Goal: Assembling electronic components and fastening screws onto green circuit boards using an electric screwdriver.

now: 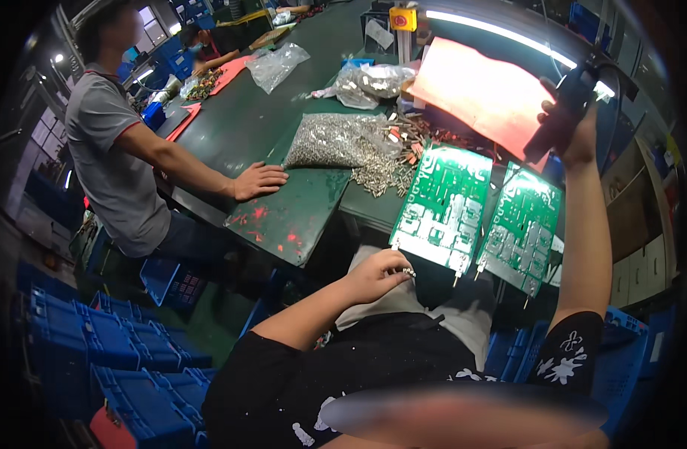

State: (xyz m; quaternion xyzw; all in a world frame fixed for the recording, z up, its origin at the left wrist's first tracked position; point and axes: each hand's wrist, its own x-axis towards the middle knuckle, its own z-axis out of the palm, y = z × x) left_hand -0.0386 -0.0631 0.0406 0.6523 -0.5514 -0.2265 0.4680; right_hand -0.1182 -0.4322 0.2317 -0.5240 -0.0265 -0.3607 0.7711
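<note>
My right hand point(581, 138) is raised at the upper right, fingers wrapped round a black handheld power tool point(574, 93). Below it two green circuit boards lie at the table's near edge, a left one point(442, 209) and a right one point(520, 224); metal pins stick out from their near edges. My left hand point(375, 277) is closed near my lap, just left of the left board's near corner. Several small silver metal fittings point(408, 272) show between its thumb and fingers. A loose pile of similar fittings point(381, 173) lies beyond the left board.
A clear bag of small metal parts point(325, 140) lies on the green table point(231, 142). A pink sheet point(478, 93) stands behind the boards, under a bright lamp point(501, 34). At the left a co-worker's hand point(260, 180) rests on the table. Blue crates point(111, 340) stand on the floor.
</note>
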